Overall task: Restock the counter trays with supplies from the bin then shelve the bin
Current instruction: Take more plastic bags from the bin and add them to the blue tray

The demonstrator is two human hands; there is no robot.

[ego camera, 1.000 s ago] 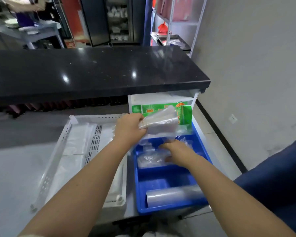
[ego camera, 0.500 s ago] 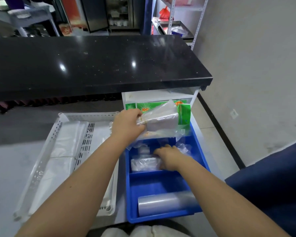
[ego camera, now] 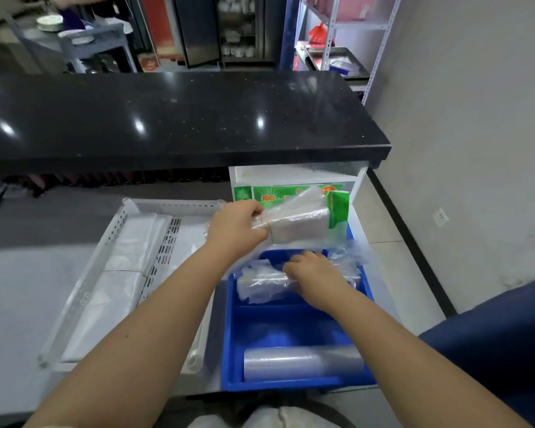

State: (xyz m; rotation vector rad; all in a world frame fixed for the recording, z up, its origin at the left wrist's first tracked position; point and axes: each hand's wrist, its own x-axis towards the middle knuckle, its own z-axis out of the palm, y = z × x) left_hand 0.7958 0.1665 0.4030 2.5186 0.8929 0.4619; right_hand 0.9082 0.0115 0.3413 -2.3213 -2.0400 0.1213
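Observation:
A blue divided bin (ego camera: 288,329) sits on the grey counter in front of me. My left hand (ego camera: 235,225) grips a rubber-banded bundle of clear plastic bags (ego camera: 297,223) and holds it above the bin's far end. Down in the bin's far compartment, my right hand (ego camera: 312,273) is closed on another pack of clear bags (ego camera: 260,284). A roll of clear film (ego camera: 303,362) lies in the bin's near compartment. To the left stands a white perforated tray (ego camera: 84,301) with flat stacks of white plastic bags (ego camera: 130,257) in it.
A black stone counter top (ego camera: 173,118) overhangs the work surface behind the tray. A white shelf unit with a green packet (ego camera: 337,205) stands just behind the bin. The wall is to the right, with metal shelving (ego camera: 352,32) beyond.
My left hand has kept the bundle raised over the bin. My right hand has shifted slightly left within the far compartment onto the pack of bags. The camera view dipped then rose.

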